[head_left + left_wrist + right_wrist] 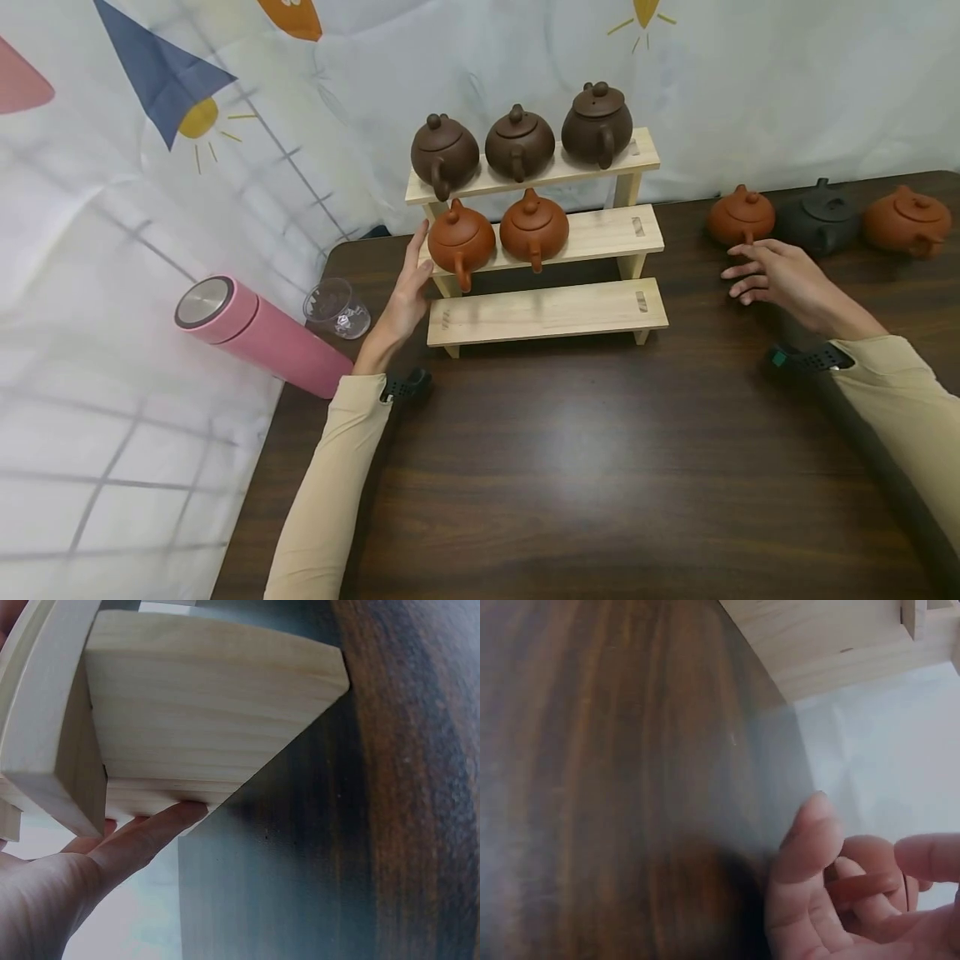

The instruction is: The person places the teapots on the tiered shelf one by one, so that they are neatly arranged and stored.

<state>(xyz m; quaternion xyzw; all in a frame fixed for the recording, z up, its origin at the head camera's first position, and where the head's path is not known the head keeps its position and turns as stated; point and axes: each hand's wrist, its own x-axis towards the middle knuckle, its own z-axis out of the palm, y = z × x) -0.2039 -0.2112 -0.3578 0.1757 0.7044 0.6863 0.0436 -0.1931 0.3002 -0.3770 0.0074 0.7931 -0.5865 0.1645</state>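
My left hand (405, 300) is at the left end of the three-tier wooden shelf (547, 317). Its straight fingers (150, 836) touch the pale wood. Two orange-brown teapots (461, 237) sit on the middle tier, and three dark brown teapots (520, 142) occupy the top one. On the right, my right hand (783, 279) reaches to another orange-brown teapot (741, 215) on the table. In the right wrist view, one finger passes behind that pot's handle (862, 889), while the thumb (930, 855) is apart from it and the other fingers are loosely bent.
Beside that pot stand a black teapot (817, 218) and another orange-brown teapot (907, 221). A pink flask (277, 337) and a clear cup (337, 308) are left of the shelf. The dark wooden table (570, 467) meets a white cloth backdrop (787, 92).
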